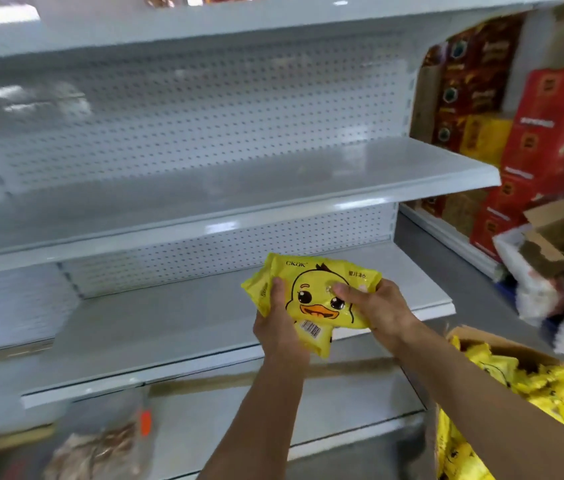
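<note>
Above the white metal shelf [169, 327], glossy yellow plastic packs [315, 296], probably two stacked, are showing a cartoon duck face and a barcode. The left hand [277, 320] is gripping their 9 o'clock edge, and the right hand [377, 306] is clamping the 3 o'clock edge. A brown cardboard box [516, 351] of similar packs is sitting at 4 o'clock.

Most fingers of the left hand [275, 317] and right hand [377, 306] lie hidden behind the yellow duck packs [315, 296]; how many packs are stacked cannot be told. The cardboard box [502, 344] runs off the right and bottom edges. A bag [100, 448] at the front edge of the lowest shelf [273, 420] is a blur. Print on the red cartons [557, 133] is unreadable.
</note>
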`<action>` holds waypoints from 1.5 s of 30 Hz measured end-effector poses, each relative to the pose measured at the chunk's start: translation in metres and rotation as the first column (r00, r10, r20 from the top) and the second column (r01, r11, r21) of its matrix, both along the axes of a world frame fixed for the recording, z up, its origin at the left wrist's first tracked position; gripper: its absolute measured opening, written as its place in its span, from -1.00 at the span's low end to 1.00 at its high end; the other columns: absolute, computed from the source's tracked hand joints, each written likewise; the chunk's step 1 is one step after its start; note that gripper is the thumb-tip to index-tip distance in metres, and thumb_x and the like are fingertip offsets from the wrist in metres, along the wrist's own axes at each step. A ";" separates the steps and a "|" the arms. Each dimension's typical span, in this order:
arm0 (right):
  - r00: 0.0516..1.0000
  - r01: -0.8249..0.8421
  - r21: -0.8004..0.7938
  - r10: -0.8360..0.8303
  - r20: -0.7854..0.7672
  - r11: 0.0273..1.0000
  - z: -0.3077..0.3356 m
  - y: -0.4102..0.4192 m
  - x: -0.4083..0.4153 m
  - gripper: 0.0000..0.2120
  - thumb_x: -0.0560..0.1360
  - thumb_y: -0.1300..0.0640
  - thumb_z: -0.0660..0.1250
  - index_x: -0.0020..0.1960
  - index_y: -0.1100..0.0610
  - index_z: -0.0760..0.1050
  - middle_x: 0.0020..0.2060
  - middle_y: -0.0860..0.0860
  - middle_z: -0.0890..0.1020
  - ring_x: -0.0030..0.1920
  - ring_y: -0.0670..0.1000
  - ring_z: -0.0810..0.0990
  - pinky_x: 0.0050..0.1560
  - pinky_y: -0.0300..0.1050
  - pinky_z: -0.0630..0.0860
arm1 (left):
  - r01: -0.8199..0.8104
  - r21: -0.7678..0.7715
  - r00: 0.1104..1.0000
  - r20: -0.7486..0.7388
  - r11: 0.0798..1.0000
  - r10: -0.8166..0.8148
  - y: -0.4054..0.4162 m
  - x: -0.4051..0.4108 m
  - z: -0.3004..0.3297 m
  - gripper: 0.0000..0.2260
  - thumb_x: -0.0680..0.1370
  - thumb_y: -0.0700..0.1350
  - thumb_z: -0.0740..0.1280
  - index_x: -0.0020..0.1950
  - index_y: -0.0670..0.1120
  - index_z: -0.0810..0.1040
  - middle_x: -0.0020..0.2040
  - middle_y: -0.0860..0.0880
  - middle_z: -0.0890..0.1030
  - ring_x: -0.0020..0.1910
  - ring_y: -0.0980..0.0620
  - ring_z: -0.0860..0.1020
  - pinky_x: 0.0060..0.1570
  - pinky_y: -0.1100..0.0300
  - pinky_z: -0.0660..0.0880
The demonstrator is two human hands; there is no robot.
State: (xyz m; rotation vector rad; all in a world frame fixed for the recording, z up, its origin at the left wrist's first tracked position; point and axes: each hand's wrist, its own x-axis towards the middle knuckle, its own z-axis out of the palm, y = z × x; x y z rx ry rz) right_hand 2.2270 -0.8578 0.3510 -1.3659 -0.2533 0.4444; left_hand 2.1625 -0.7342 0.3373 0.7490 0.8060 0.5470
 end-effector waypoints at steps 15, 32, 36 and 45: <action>0.934 -0.326 -0.117 0.338 0.112 0.938 0.069 0.226 -0.048 -0.74 0.39 0.19 0.48 0.07 0.18 0.62 -0.07 0.12 0.71 -0.11 0.05 0.71 -0.22 -0.15 0.59 | -0.101 0.090 0.988 0.128 0.991 0.089 0.248 -0.088 0.056 -0.58 0.45 0.11 0.46 0.19 -0.09 0.55 0.04 -0.16 0.68 -0.06 -0.17 0.67 -0.19 -0.06 0.63; 0.942 -0.187 -0.065 0.197 0.272 0.980 0.135 0.454 -0.014 -0.84 0.36 0.31 0.49 -0.09 0.15 0.62 -0.11 0.09 0.70 -0.10 0.07 0.68 0.01 0.01 0.58 | -0.303 0.212 0.951 0.135 0.929 0.280 0.503 -0.111 0.140 -0.65 0.40 -0.05 0.54 0.10 -0.13 0.55 0.05 -0.15 0.65 -0.08 -0.16 0.63 0.07 -0.19 0.56; 0.911 -0.120 -0.155 0.171 0.375 0.981 0.133 0.497 0.022 -0.85 0.35 0.33 0.51 -0.18 0.15 0.59 -0.19 0.16 0.67 -0.18 0.10 0.63 -0.01 0.04 0.60 | -0.411 0.243 0.912 0.115 0.879 0.395 0.549 -0.106 0.149 -0.59 0.32 -0.07 0.60 0.06 -0.10 0.51 0.05 -0.11 0.63 -0.02 -0.15 0.61 0.08 -0.10 0.54; 0.843 -0.070 -0.346 0.241 0.480 0.936 0.119 0.623 0.069 -0.74 0.30 0.27 0.57 -0.16 0.21 0.49 -0.36 0.10 0.62 -0.33 0.06 0.61 -0.18 -0.04 0.59 | -0.430 0.301 0.901 0.080 0.851 0.427 0.637 -0.101 0.155 -0.74 0.36 -0.19 0.57 -0.07 -0.14 0.54 -0.07 -0.14 0.64 -0.23 -0.10 0.61 -0.10 -0.07 0.56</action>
